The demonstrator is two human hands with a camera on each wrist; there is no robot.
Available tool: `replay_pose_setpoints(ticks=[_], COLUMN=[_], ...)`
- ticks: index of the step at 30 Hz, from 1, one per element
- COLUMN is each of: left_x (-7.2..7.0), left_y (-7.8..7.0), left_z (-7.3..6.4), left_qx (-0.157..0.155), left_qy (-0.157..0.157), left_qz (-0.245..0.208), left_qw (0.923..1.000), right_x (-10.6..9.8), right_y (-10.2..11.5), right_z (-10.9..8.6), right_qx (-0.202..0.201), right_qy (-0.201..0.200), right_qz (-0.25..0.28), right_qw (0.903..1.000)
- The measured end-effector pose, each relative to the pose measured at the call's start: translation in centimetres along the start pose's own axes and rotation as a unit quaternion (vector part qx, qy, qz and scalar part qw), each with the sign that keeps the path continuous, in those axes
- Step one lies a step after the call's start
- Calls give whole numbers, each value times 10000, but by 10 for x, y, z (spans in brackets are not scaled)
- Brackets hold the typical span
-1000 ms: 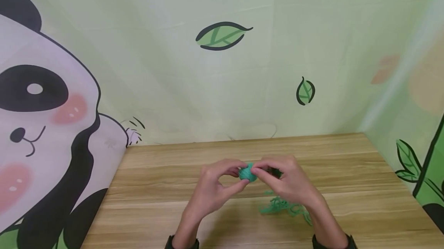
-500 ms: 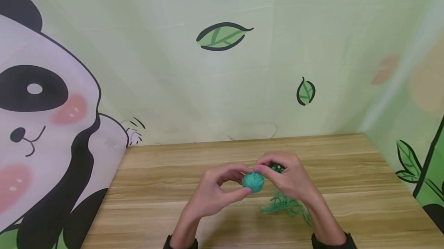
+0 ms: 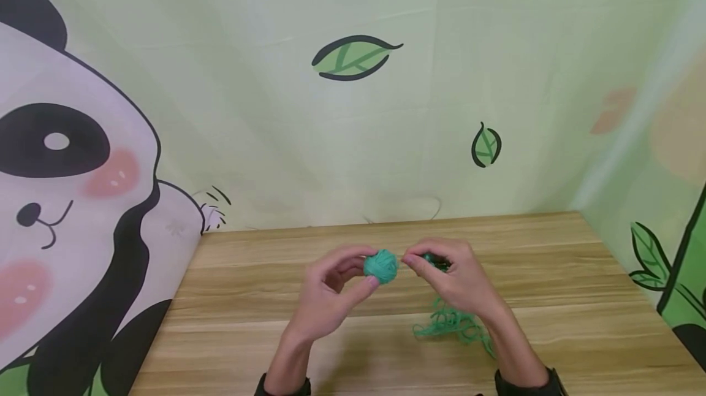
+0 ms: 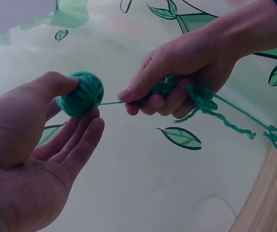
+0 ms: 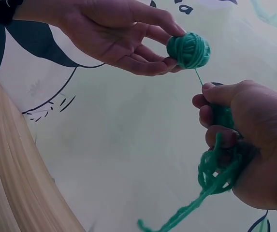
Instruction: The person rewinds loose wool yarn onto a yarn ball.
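A small ball of teal yarn (image 3: 380, 266) is pinched between the thumb and fingers of my left hand (image 3: 332, 292), held above the table. From the ball a short taut strand (image 4: 112, 103) runs to my right hand (image 3: 453, 273), whose thumb and forefinger pinch it. The right hand's other fingers curl round a bunch of loose yarn (image 5: 221, 116), partly hidden in the palm. Yarn ends (image 5: 191, 208) dangle below that hand in the right wrist view. More tangled yarn (image 3: 452, 324) lies on the table under the right hand.
The wood-grain table (image 3: 248, 298) reaches back to a pale green cloth backdrop (image 3: 265, 108) printed with leaves. A large printed panda (image 3: 83, 212) fills the left side. Dark sleeve cuffs (image 3: 529, 384) show at the wrists.
The yarn ball first shifted right and turned in the left fingers, then moved left, away from the right hand. A gap bridged by the strand now separates the ball from the right fingertips.
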State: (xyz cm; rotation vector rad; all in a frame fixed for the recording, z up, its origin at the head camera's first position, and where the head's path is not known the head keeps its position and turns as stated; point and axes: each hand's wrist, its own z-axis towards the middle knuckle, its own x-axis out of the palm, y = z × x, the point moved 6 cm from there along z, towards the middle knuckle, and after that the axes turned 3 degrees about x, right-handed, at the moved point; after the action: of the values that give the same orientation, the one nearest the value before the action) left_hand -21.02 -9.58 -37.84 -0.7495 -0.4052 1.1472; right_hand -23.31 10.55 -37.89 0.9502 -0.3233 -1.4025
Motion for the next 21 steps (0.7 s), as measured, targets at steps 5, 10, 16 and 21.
replay_pose_setpoints(ticks=[5,10,16,21], left_x=[-18,-37,-61,-75], left_y=[0,-1,-5,-7], left_z=[-1,-4,-9,-13], left_qx=[-105,-249,-331,-480], left_qy=[-667,-1222,-1940,-2465], left_qz=[121,354,566,772], left_qw=[9976,9916,9788,9649], right_x=[-4,-13,-30,-47], right_y=[-3,-8,-12,-17], right_z=[-1,-3,-7,-11], right_qx=[271,659,974,1187], right_qy=[8,75,-88,-415], right_qz=[-139,-236,-475,-737], right_qw=[9995,9975,9941,9893])
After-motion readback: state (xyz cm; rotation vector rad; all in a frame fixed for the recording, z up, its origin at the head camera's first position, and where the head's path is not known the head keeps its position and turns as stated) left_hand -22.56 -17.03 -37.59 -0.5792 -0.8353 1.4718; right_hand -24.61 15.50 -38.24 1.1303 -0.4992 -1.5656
